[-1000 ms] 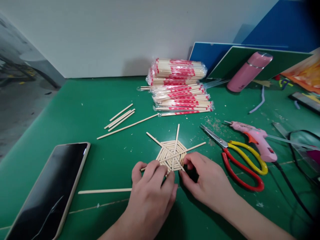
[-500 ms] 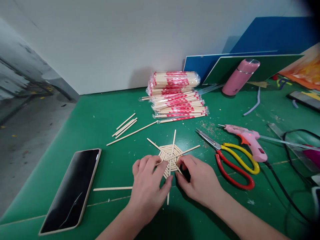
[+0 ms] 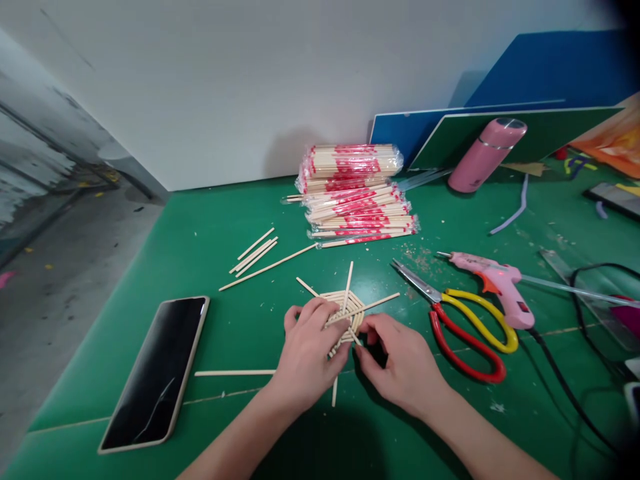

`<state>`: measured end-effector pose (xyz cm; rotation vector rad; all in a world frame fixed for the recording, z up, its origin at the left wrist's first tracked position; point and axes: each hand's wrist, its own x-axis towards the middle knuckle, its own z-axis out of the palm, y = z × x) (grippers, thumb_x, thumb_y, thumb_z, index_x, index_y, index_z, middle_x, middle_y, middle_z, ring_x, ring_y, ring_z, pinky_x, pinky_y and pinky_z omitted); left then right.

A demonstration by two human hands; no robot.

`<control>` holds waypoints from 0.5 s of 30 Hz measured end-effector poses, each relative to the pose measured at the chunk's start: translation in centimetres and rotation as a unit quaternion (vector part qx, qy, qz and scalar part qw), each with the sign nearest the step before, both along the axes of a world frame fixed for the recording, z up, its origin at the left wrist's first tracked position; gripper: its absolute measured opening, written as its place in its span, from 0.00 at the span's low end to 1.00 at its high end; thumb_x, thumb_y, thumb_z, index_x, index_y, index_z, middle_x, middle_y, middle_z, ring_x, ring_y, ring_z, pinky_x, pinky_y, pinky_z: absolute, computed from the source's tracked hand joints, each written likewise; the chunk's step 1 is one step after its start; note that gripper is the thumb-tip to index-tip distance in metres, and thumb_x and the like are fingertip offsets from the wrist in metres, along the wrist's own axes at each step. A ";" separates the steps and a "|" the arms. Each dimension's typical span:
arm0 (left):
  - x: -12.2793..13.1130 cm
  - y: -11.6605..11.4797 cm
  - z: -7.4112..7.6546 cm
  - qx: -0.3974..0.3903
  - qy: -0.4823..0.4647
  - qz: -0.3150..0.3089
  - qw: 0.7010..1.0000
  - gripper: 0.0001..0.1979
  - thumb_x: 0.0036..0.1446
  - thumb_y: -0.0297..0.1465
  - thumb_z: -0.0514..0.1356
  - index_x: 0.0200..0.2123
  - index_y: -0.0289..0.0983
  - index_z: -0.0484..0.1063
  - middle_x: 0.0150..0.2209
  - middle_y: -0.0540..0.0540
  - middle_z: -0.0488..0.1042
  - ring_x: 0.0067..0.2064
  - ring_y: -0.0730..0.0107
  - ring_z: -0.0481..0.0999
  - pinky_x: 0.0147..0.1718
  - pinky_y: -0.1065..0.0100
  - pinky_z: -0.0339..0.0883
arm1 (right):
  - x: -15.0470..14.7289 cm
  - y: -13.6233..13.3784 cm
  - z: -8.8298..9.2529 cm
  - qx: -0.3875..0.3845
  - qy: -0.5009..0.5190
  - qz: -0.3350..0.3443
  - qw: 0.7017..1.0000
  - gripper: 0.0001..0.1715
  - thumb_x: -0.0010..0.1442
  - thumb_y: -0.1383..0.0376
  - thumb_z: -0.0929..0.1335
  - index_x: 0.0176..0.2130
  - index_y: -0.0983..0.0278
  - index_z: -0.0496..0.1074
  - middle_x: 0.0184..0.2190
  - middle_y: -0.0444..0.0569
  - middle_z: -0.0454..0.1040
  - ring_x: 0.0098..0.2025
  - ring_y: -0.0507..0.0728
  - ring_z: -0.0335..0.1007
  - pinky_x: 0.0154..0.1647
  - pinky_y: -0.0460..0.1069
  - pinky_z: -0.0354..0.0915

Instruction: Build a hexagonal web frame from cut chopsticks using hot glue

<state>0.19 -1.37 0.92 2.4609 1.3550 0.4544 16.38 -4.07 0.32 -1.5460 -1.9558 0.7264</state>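
A flat hexagonal web of short wooden sticks [image 3: 346, 303], with several long spokes sticking out, lies on the green table [image 3: 210, 220]. My left hand [image 3: 307, 353] rests on its left half, fingers curled and pressing down on the sticks. My right hand [image 3: 400, 363] sits at its lower right edge, with fingertips pinched at the sticks there. A loose long stick [image 3: 233, 373] lies just left of my left wrist.
A phone [image 3: 155, 373] lies at the left. Loose sticks [image 3: 255, 248] and wrapped chopstick packs [image 3: 355, 190] lie behind. Red and yellow scissors [image 3: 465, 320] and a pink glue gun [image 3: 500, 283] with a black cord [image 3: 565, 380] are on the right, a pink bottle [image 3: 485, 163] farther back.
My left hand has slid up over the web's left side, covering more of it. A spoke now sticks out toward me below my hands. The camera view shifted to the left.
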 end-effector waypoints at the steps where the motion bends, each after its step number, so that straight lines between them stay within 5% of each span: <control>1: -0.1 0.0 -0.1 0.003 -0.004 -0.003 1.000 0.11 0.52 0.30 0.54 0.39 0.43 0.70 0.45 0.46 0.68 0.50 0.58 0.61 0.43 0.53 0.50 | 0.0 0.0 0.0 -0.002 0.001 -0.001 1.000 0.11 0.48 0.71 0.65 0.35 0.63 0.63 0.27 0.42 0.66 0.29 0.51 0.63 0.29 0.45 0.57; 15: 0.1 0.0 -0.6 0.013 -0.016 0.010 1.000 0.10 0.50 0.29 0.56 0.38 0.43 0.70 0.44 0.45 0.70 0.49 0.57 0.62 0.43 0.53 0.52 | 0.0 0.1 -0.2 -0.016 0.000 -0.003 1.000 0.04 0.52 0.70 0.63 0.32 0.63 0.63 0.26 0.42 0.64 0.29 0.51 0.61 0.29 0.46 0.55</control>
